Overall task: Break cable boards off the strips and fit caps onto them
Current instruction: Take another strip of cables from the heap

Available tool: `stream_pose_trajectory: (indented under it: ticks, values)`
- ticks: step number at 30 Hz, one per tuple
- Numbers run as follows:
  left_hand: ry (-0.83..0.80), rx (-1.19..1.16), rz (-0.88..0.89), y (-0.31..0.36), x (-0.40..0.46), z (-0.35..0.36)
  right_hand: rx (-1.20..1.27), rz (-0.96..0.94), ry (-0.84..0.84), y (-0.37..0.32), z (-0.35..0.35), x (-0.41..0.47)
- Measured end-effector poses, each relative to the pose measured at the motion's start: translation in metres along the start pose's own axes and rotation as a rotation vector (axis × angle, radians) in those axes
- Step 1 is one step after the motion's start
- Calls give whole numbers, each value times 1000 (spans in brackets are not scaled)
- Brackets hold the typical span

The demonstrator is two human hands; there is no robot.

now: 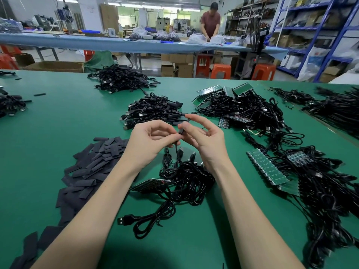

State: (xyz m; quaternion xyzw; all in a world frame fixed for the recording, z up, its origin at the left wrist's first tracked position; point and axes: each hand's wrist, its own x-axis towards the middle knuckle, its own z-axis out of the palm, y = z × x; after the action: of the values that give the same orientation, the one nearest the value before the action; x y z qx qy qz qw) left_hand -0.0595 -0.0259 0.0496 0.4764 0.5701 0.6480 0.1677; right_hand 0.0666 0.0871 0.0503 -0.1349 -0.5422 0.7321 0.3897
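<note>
Both hands meet above the green table. My left hand (153, 139) pinches a black cable (176, 150) just below its end. My right hand (202, 134) pinches a small dark cap (184, 126) on that cable's end, with the other fingers spread. The cable hangs down into a tangle of black USB cables (186, 177) joined to a board strip (150, 184) lying under my wrists. A heap of flat black caps (93, 162) lies to the left. Whether a board sits inside the cap is hidden by my fingers.
Green board strips with cables (270, 169) lie at the right, more (223, 94) further back. Piles of black cables (153, 111), (120, 78) sit beyond my hands. A loose USB cable (147, 220) lies near me. A person (210, 22) works at a far bench.
</note>
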Motion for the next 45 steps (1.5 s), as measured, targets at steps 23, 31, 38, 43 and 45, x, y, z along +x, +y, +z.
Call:
stream_pose_trajectory:
  ticks: [23,31,38,43,45]
  values:
    - [16,1,-19,-5,3,2,71,37,68,1,6,2]
    - [-230,-120,-376,-1,3,2,88,16,132,-3,3,6]
    - [-34,-73,-336,24,52,-5,-162,123,185,-3,-12,11]
    - [163,373,-75,40,118,-19,-220,196,286,6,-19,13]
    - [160,661,52,39,138,-19,-274,229,249,10,-18,13]
